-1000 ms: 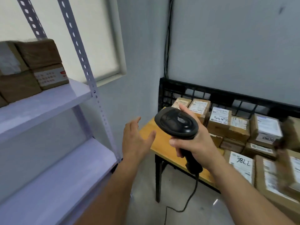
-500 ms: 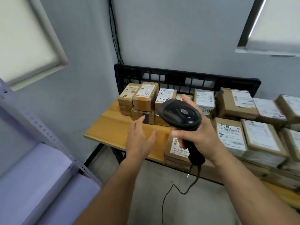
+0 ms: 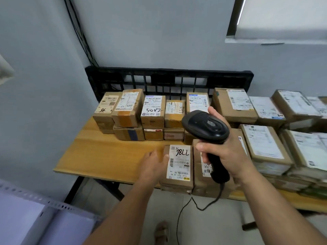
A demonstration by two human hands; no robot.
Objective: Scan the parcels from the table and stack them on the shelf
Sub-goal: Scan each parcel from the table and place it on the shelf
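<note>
Grey walls meet in a corner behind a wooden table (image 3: 109, 156) crowded with cardboard parcels (image 3: 153, 112). They are stacked two high at the back against a black plastic grid (image 3: 168, 76) and piled along the right. At the table's front edge lies a labelled parcel (image 3: 178, 165) with black handwriting on its white label. The left hand (image 3: 152, 165), fingers loose and unclenched, touches that parcel's left side. The right hand (image 3: 228, 154) grasps the handle of a black barcode scanner (image 3: 206, 127) above the parcels, its cable (image 3: 219, 192) hanging toward the floor. A white shelf (image 3: 35, 218) corner shows at bottom left.
</note>
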